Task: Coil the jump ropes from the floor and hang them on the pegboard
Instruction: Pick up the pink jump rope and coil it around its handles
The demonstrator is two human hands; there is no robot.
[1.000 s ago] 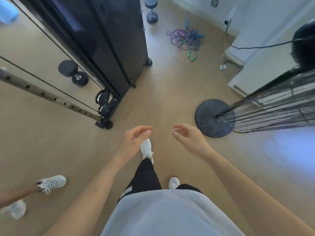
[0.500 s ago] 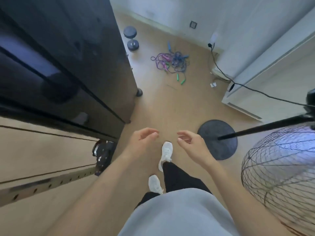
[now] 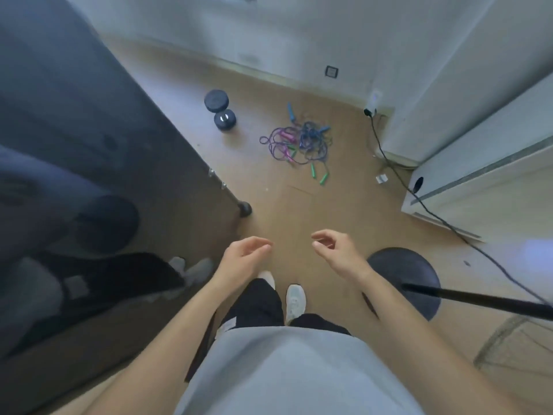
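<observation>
A person stood well short of the jump ropes (image 3: 296,143), which lay tangled and uncoiled on the floor (image 3: 344,205) ahead. The left hand (image 3: 242,259) and right hand (image 3: 336,250) hung loosely curled, holding nothing; no pegboard showed.

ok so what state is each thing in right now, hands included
jump ropes: tangled in one heap on the floor, not coiled
left hand: empty, fingers loosely curled
right hand: empty, fingers loosely curled
dumbbell: on the floor, apart from the ropes
black cord: plugged in at the wall, trailing across the floor
</observation>
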